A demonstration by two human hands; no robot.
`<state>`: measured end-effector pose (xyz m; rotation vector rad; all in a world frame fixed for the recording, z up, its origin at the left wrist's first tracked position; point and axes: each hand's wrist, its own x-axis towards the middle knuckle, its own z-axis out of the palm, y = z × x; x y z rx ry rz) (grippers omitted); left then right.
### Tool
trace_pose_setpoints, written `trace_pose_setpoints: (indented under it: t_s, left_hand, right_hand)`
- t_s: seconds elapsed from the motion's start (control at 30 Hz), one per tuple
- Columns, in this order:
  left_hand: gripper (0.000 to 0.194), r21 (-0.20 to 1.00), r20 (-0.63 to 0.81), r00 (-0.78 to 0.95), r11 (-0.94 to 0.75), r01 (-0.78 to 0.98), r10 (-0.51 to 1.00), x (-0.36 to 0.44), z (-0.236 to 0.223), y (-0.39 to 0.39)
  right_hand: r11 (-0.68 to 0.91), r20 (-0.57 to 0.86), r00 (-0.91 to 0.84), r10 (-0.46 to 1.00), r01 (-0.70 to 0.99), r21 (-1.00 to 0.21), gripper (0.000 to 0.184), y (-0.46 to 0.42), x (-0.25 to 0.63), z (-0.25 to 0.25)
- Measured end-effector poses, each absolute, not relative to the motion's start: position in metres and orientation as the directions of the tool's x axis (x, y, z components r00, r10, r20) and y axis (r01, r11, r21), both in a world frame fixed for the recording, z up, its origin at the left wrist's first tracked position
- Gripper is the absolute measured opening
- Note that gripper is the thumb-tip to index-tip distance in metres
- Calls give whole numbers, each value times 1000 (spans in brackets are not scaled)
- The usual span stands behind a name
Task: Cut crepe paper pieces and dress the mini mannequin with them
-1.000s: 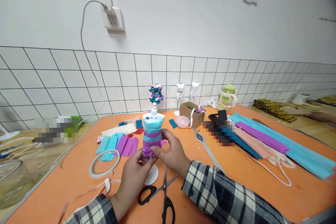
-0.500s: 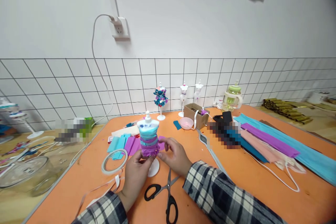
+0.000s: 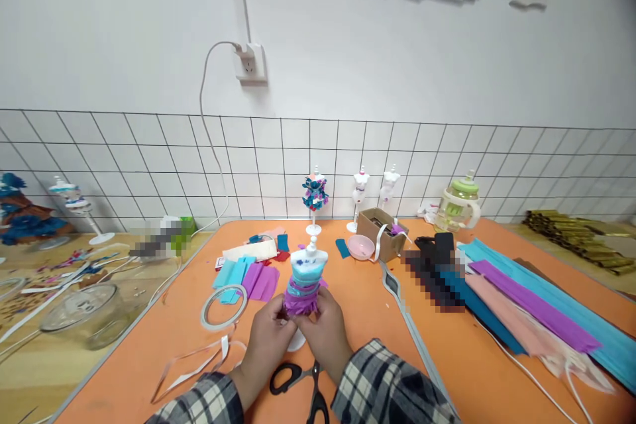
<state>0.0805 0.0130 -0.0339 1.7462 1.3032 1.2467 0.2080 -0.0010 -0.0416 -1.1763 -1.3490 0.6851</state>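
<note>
A small white mannequin bust (image 3: 307,276) stands on the orange table (image 3: 377,338), wrapped in light blue and purple crepe paper bands. My left hand (image 3: 268,336) and my right hand (image 3: 325,331) are both closed around its purple lower ruffle, fingers pinched on the paper. Its round white base peeks out between my hands. Black-handled scissors (image 3: 298,381) lie just below my wrists. A ring of clear tape (image 3: 223,299) lies to the left, with a loose white strip (image 3: 196,364) trailing from it.
Cut blue and purple paper pieces (image 3: 246,276) lie behind the bust. Other mannequins (image 3: 314,199), a cardboard box (image 3: 382,233), a pink dish (image 3: 360,247) and a green-lidded bottle (image 3: 457,202) stand at the back. Long crepe strips (image 3: 536,298) cover the right side. A glass bowl (image 3: 79,311) sits left.
My right hand has come back onto the purple ruffle, joining the left. The bust sits lower and nearer my hands, and the camera has turned slightly left.
</note>
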Motion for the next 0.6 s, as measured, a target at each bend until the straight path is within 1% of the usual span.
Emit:
trace_pose_setpoints:
  t_s: [0.03,0.1,0.17,0.2,0.3,0.33,0.37,0.4,0.47,0.57,0.6]
  left_hand:
    - [12,876,315,70,-318,362,947,81,-35,14]
    - [10,875,305,87,-315,367,948,81,-38,16]
    - [12,875,292,119,-315,368,949,82,-40,18]
    - [18,877,286,134,-315,362,949,80,-40,18]
    - [48,856,287,195,-342,387,938,63,-36,16]
    - [51,808,299,247,-382,448,922,51,-31,15]
    - [46,743,287,329,-426,516,900,37,-26,15]
    - [37,680,279,366,-452,577,888,20,-20,15]
    - [27,602,265,328,-421,678,907,-16,-9,20]
    - [24,569,184,287,-340,748,940,-59,1,32]
    - [23,555,170,245,-298,777,955,-68,1,36]
  right_hand:
    - [312,350,169,921,218,-925,3,-1,206,-41]
    - [296,328,165,930,191,-936,7,1,205,-38]
    - [289,327,170,930,213,-933,13,4,208,-34]
    - [281,326,182,928,234,-931,16,7,212,-31]
    - [239,318,255,913,298,-924,23,22,237,-21]
    - [229,319,280,906,311,-923,25,28,250,-18]
    - [219,321,301,898,328,-919,26,34,264,-16]
    - [211,326,316,891,348,-913,27,41,279,-14]
    - [195,338,335,880,394,-898,30,53,308,-15]
    - [151,335,358,871,454,-878,33,69,340,-23]
    - [138,332,363,870,468,-873,34,73,346,-26]
